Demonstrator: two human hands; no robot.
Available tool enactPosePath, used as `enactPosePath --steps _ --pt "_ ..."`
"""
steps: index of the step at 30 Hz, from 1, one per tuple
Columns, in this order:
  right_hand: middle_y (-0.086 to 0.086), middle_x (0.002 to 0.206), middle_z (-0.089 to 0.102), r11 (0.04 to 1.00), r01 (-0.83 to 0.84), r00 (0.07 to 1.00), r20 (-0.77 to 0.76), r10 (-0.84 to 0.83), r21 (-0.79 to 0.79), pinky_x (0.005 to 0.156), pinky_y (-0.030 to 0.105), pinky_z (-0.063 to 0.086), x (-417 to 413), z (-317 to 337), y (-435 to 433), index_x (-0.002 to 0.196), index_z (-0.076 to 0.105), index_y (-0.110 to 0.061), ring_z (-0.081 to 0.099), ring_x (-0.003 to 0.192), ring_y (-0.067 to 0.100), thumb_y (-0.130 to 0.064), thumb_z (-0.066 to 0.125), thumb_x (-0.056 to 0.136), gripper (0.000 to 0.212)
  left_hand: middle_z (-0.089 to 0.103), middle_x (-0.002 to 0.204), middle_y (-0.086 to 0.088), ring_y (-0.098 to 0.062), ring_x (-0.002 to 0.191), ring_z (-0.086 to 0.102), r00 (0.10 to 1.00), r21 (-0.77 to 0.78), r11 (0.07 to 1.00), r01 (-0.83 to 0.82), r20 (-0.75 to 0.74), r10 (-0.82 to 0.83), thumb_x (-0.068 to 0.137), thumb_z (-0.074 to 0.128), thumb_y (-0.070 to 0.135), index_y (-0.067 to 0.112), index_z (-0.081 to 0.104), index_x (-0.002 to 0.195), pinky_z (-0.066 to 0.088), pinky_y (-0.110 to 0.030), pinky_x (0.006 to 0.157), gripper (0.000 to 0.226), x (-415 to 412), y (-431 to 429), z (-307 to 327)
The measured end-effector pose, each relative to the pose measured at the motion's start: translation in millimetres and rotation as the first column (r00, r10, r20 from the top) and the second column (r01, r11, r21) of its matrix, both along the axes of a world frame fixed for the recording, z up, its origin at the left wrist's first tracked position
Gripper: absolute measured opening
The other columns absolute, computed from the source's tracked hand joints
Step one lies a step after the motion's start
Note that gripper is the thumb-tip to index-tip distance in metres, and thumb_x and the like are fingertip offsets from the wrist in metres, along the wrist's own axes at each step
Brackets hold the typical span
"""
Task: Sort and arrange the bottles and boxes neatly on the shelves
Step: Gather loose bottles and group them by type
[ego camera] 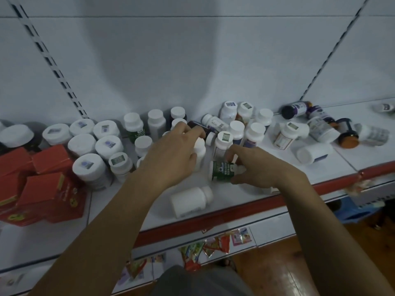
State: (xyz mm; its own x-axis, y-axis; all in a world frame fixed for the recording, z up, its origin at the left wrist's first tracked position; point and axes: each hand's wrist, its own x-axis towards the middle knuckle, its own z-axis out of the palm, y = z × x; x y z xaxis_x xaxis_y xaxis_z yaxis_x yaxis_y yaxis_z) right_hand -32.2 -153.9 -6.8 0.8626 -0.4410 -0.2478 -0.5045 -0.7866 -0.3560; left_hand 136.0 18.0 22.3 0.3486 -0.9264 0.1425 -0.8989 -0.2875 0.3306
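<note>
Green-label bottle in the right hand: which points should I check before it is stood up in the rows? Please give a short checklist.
1. Right hand grips the green-label bottle: ok.
2. Bottle upright: not ok, it lies sideways.
3. Left hand free: not ok, it holds a white bottle.
4. Front of shelf tidy: not ok, a plain bottle lies there.
5. Cap tight: cannot tell.

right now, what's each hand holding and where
The left hand grips a white bottle round its side; right hand grips the green-labelled bottle round its right end.
</note>
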Motion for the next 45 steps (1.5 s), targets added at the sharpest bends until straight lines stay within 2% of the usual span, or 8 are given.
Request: enactPosePath --steps 4,10,13,19,26,31,37,45 --pt "-0.004 0.111 0.060 0.997 0.082 0.988 0.131 -0.081 -0.002 0.081 0.036 0.051 -11 9 -10 0.114 0.055 -0.035 0.059 0.091 0.017 -0.038 0.083 0.078 0.046 0.059 0.106 0.009 -0.013 0.091 0.058 0.991 -0.153 0.981 0.119 -0.041 -0.127 0.095 0.059 0.032 0.033 0.057 0.111 0.048 -0.031 0.071 0.016 -11 17 8" --pt "-0.001 0.107 0.059 0.985 0.172 0.889 0.432 -0.152 -0.007 0.075 0.027 0.050 -15 15 -11 0.119 0.058 -0.030 0.063 0.082 0.012 -0.022 0.081 0.080 0.045 0.055 0.127 -0.002 -0.024 0.118 0.052 0.956 0.426 0.874 0.233 0.066 -0.287 0.091 0.064 0.050 0.033 0.047 0.134 0.046 -0.035 0.082 0.049 -40 14 -28" --pt "-0.004 0.109 0.057 0.978 0.207 0.894 0.409 -0.183 -0.015 0.068 0.019 0.044 -37 9 -18 0.124 0.053 -0.033 0.062 0.084 0.008 -0.027 0.080 0.082 0.050 0.058 0.126 0.003 -0.021 0.118 0.051 0.960 0.301 0.922 0.243 0.065 -0.274 0.093 0.062 0.042 0.036 0.048 0.132 0.046 -0.035 0.083 0.042 -40 8 -34" --pt "-0.008 0.126 0.057 0.945 0.269 0.959 -0.141 -0.246 0.184 0.093 0.031 0.050 -91 2 -42 0.128 0.047 -0.045 0.060 0.107 0.013 -0.047 0.066 0.092 0.041 0.052 0.115 0.010 -0.013 0.099 0.053 0.982 -0.083 0.987 0.135 -0.119 -0.144 0.090 0.064 0.028 0.034 0.056 0.122 0.051 -0.036 0.078 0.033 -46 -11 -27" --pt "-0.009 0.111 0.059 0.943 0.305 0.952 -0.048 -0.302 0.134 0.082 0.031 0.054 -102 -9 -53 0.115 0.051 -0.043 0.060 0.092 0.010 -0.061 0.069 0.085 0.039 0.056 0.132 0.005 -0.020 0.109 0.058 0.990 -0.086 0.995 0.059 -0.120 -0.069 0.089 0.064 0.019 0.031 0.052 0.133 0.051 -0.040 0.090 0.048 -49 -27 -23" --pt "-0.014 0.098 0.057 0.953 0.297 0.894 0.334 -0.300 0.060 0.061 0.014 0.041 -84 -5 -60 0.110 0.056 -0.035 0.057 0.077 0.003 -0.049 0.082 0.078 0.044 0.070 0.114 0.006 -0.019 0.102 0.064 0.995 -0.215 0.976 0.009 -0.100 -0.031 0.087 0.063 0.021 0.032 0.060 0.121 0.054 -0.041 0.088 0.036 -29 -45 16" --pt "-0.014 0.096 0.062 0.987 0.141 0.880 0.448 -0.161 0.078 0.065 0.013 0.047 -77 17 -76 0.109 0.061 -0.033 0.061 0.076 0.009 -0.039 0.081 0.083 0.033 0.067 0.123 -0.003 -0.026 0.109 0.061 0.997 0.216 0.975 -0.062 0.062 0.049 0.089 0.063 0.014 0.026 0.064 0.121 0.052 -0.044 0.093 0.034 29 -101 24" --pt "-0.017 0.094 0.065 0.999 -0.046 0.890 0.455 0.028 0.028 0.065 0.014 0.048 -21 56 -115 0.110 0.062 -0.032 0.063 0.077 0.003 -0.038 0.071 0.091 0.021 0.063 0.101 0.006 -0.020 0.096 0.060 0.913 0.613 0.790 0.013 0.316 -0.260 0.083 0.067 0.037 0.034 0.063 0.108 0.046 -0.038 0.085 0.025 50 -152 -2"
